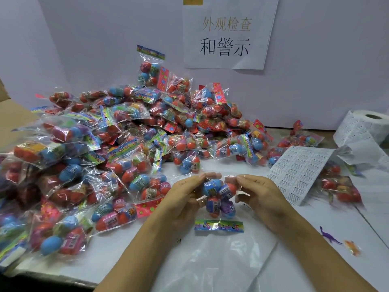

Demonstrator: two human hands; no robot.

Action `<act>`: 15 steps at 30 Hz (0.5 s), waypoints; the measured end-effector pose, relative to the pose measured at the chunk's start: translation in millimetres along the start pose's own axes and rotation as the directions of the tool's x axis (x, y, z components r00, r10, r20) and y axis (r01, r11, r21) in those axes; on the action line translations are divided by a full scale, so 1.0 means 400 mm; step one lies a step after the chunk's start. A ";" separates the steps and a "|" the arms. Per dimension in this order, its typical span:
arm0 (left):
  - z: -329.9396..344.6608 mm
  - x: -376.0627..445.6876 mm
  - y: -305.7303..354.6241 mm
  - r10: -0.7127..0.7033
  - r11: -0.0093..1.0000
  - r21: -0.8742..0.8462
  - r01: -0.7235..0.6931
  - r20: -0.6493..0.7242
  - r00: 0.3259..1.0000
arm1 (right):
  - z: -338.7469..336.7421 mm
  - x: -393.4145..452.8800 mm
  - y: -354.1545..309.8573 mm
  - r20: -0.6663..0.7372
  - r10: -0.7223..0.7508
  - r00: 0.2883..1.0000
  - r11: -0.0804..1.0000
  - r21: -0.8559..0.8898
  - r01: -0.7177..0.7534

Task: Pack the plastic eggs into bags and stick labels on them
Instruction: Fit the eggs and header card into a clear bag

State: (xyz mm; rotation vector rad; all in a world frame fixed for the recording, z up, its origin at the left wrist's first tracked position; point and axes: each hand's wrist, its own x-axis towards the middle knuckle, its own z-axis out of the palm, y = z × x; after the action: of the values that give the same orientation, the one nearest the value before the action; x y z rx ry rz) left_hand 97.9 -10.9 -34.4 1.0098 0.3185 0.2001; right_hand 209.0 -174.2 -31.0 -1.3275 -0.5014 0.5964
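Head view, fingers [246, 178] hiding bag [219, 199] top

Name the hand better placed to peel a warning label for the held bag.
Right hand: the label sheet lies just beside it, on the right. The left hand can keep holding the bag of eggs.

At twelve o'clock from where I sit, a plain pale wall [315, 70] fills the view, evenly lit with a faint lilac cast. A white paper sign [228, 34] with printed characters is fixed to it at one o'clock, held by a strip of tan tape [192, 0]. The white tabletop [294, 239] spreads below me. At nine o'clock a brown cardboard flap [12, 119] leans in.
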 end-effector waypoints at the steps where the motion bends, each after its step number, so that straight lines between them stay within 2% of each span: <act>1: 0.003 0.001 -0.001 0.002 1.000 0.003 -0.002 -0.013 1.000 | 0.000 0.000 0.002 -0.016 0.006 1.000 1.000 0.005 -0.006; 3: 0.005 0.001 -0.001 0.023 0.999 0.023 -0.023 -0.033 0.999 | 0.002 -0.001 0.008 -0.039 -0.013 0.999 1.000 -0.028 0.012; 7: 0.003 0.002 -0.005 0.082 0.983 0.163 -0.079 -0.009 0.997 | 0.014 -0.009 0.027 -0.015 -0.106 0.994 0.973 -0.207 0.101; 10: -0.005 0.004 -0.016 0.071 0.982 0.175 -0.066 -0.019 0.997 | 0.009 0.000 0.036 -0.034 -0.100 0.994 0.964 -0.251 0.089; 15: -0.019 0.009 -0.007 0.014 0.992 0.125 -0.011 -0.020 1.000 | -0.006 0.010 0.033 -0.027 -0.075 0.997 0.991 -0.113 0.072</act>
State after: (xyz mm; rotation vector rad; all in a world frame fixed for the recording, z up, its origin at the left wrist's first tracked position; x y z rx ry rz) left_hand 98.6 -5.3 -41.0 1.1339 0.3471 0.2038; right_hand 211.9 -171.4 -44.5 -1.4166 -0.5626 0.4916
